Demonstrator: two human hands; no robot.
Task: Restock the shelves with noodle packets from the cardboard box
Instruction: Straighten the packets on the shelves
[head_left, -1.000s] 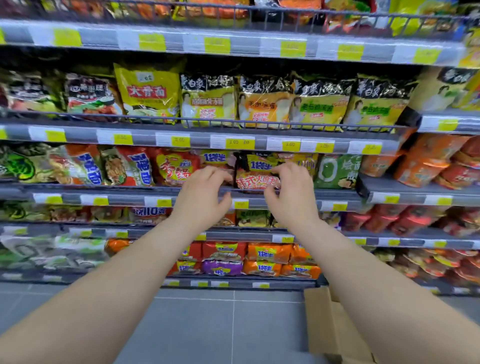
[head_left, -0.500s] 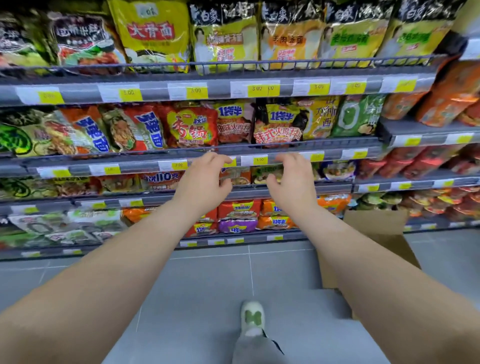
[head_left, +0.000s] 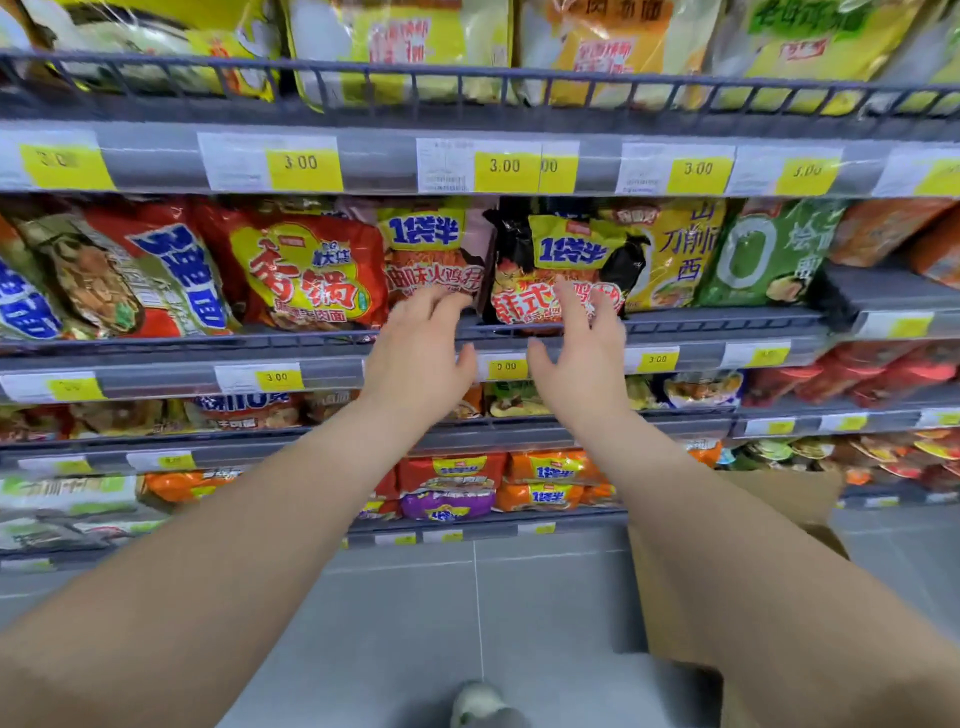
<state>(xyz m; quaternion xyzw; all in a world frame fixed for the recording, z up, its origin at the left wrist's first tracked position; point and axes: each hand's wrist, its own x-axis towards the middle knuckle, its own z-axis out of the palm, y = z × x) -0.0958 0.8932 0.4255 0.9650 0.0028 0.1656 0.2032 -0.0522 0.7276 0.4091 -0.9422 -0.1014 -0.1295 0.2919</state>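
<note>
Both hands have risen from the shelf rail (head_left: 701, 326): my left hand (head_left: 418, 358) rests straight, ungripping fingers (head_left: 441, 306) on the orange noodle packet (head_left: 431, 270), my right hand (head_left: 582, 358) on the black noodle packet (head_left: 519, 244) beside it. With the cardboard box (head_left: 789, 499) on the floor (head_left: 415, 623) behind my right forearm, I reckon an uneven push could topple these slick packets over that low rail.

Your noodle packets (head_left: 306, 275) are glossy, crinkled plastic; the grey shelf rail (head_left: 208, 340) looks matt metal, the brown box (head_left: 789, 496) matt cardboard, the floor tiles (head_left: 405, 623) smooth.
</note>
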